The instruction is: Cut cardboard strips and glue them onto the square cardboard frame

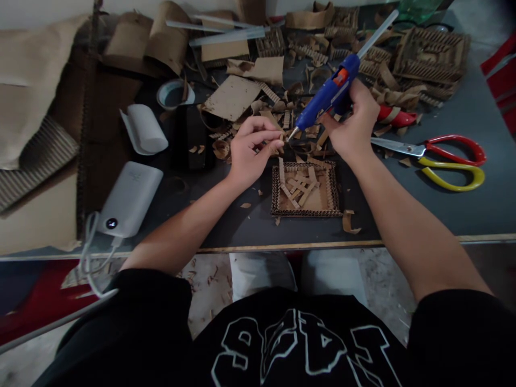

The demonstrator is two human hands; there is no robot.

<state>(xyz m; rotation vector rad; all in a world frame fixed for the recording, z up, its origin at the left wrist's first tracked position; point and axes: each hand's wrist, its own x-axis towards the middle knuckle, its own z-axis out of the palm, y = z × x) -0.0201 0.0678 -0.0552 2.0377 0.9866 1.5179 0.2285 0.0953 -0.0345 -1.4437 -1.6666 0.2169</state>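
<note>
Fingers [269,141] of your left hand [250,156] are pinched narrow on a small cardboard strip [278,144], held just above centre of the frame, right at the nozzle of the blue glue gun [328,94]. Your right hand [352,126] is wrapped around the gun's grip, its clear glue stick angling to the upper right.

That strip looks featherlight, thin and easily bent or crushed, so judge it best held by its ends or flat faces, well clear of the nozzle tip, which is likely hot. The gun is rigid plastic and sits firm in a full grip.

Just below your hands lies a cardboard frame [306,188] with loose strips inside, flat on the dark worktop [443,204]; it looks light enough to slide at a nudge. Scissors [435,156] with red and yellow handles lie to the right, blades pointing toward your right wrist. Cardboard scraps [306,48] crowd the upper part of the frame. A white power bank [129,199] sits at the left, cable trailing over the worktop's near edge, which runs close under the frame. Open room lies at the lower right of the worktop.
</note>
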